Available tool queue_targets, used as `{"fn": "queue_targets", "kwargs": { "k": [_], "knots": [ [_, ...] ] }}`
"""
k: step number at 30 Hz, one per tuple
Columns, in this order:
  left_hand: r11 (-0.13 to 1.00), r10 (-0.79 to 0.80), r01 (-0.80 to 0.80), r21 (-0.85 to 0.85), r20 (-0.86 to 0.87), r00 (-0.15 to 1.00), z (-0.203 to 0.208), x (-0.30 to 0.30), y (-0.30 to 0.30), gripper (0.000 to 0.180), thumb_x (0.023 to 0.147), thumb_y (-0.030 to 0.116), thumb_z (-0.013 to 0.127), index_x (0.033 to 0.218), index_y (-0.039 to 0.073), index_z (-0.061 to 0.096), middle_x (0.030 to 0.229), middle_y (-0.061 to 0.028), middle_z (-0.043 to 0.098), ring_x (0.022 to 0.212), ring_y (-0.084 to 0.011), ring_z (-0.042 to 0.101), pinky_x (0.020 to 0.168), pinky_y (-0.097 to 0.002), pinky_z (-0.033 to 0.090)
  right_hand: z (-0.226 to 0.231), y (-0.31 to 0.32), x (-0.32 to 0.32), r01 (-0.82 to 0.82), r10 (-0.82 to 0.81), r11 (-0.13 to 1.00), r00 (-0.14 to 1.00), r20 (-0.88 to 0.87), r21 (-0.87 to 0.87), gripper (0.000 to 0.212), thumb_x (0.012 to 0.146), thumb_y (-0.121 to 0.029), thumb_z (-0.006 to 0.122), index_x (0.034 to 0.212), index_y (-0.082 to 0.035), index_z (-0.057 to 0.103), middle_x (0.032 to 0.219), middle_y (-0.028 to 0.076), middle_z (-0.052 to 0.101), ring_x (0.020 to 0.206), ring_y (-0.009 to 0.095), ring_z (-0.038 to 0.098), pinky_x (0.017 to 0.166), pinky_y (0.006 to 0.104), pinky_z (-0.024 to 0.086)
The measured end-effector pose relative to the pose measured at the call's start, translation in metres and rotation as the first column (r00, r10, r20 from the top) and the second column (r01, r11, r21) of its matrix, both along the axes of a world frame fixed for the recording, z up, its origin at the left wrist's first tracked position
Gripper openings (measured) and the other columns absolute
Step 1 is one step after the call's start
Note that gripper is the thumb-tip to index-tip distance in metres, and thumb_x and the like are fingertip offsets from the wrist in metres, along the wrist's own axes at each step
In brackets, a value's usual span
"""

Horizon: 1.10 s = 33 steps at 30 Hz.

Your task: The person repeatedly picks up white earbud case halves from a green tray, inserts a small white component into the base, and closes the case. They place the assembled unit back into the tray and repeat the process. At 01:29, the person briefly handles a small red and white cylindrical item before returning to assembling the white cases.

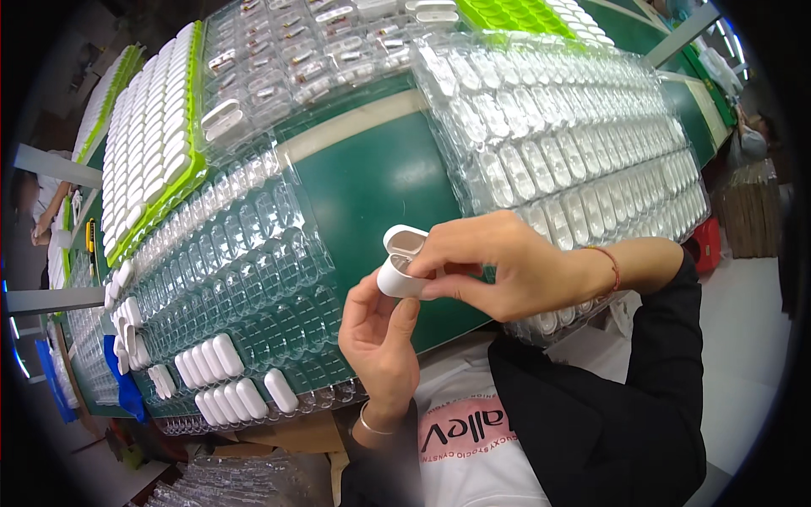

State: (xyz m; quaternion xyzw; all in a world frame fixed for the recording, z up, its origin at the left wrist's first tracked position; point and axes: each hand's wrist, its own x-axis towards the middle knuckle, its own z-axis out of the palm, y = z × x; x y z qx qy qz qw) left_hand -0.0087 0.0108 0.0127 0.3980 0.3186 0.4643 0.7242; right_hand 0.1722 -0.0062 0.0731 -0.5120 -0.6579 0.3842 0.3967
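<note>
A white earbud charging case (394, 280) is held over the near edge of the green table with its lid raised. My left hand (382, 342) grips the case from below and the left, thumb and fingers on its sides. From the right, my right hand (515, 264) pinches at the case's opening, its fingertips partly inside or against the rim. Whether something small sits between those fingertips is hidden. To the right lies a clear plastic tray (456, 182) full of whitish case-shaped pieces. On the left a clear tray (262, 253) carries closed white cases (209, 359) in its near rows.
Bright green trays (201, 160) with rows of white cases stand at the far left and back. Clear trays of small parts (262, 80) lie behind. A yellow cutter (90, 237), a blue cloth (128, 389) and a red object (706, 245) are around; other people appear at the edges.
</note>
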Motion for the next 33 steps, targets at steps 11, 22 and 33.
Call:
{"fn": "queue_targets", "kwargs": {
  "k": [11,22,33],
  "knots": [
    [0.953,0.090,-0.037,0.301,-0.166,0.982,0.014,-0.023,0.001,0.023,0.089,-0.008,0.051,0.110,-0.003,0.056,0.106,-0.0137,0.056,0.095,-0.0195,0.058,0.072,-0.0304,0.053,0.003,0.185,0.198,0.210,-0.533,0.837,0.529,0.661,0.506,0.012,0.077,-0.004,0.065,0.088,-0.003,0.072,0.081,0.015,0.069,0.072,0.028,0.066,0.065,0.0362,0.049],
    [0.704,0.547,-0.001,0.710,-0.542,0.638,0.007,-0.084,-0.016,0.018,0.085,-0.013,0.057,0.101,-0.005,0.061,0.092,-0.0128,0.063,0.071,-0.0145,0.055,0.061,-0.0233,0.044,-0.038,0.214,0.277,0.102,-0.136,0.990,0.528,0.838,0.097,0.017,0.081,-0.012,0.068,0.091,0.001,0.070,0.079,0.011,0.071,0.069,0.020,0.065,0.066,0.0323,0.049],
    [0.850,0.527,0.155,0.504,-0.825,-0.204,-0.006,-0.158,-0.004,0.040,0.083,0.012,0.069,0.121,0.004,0.060,0.103,-0.0144,0.064,0.093,-0.0319,0.059,0.082,-0.0406,0.047,-0.014,0.097,0.222,0.244,-0.491,0.870,0.515,0.702,0.429,0.020,0.089,-0.023,0.068,0.098,-0.006,0.072,0.087,0.004,0.072,0.074,0.011,0.062,0.065,0.0251,0.045]
  ]
}}
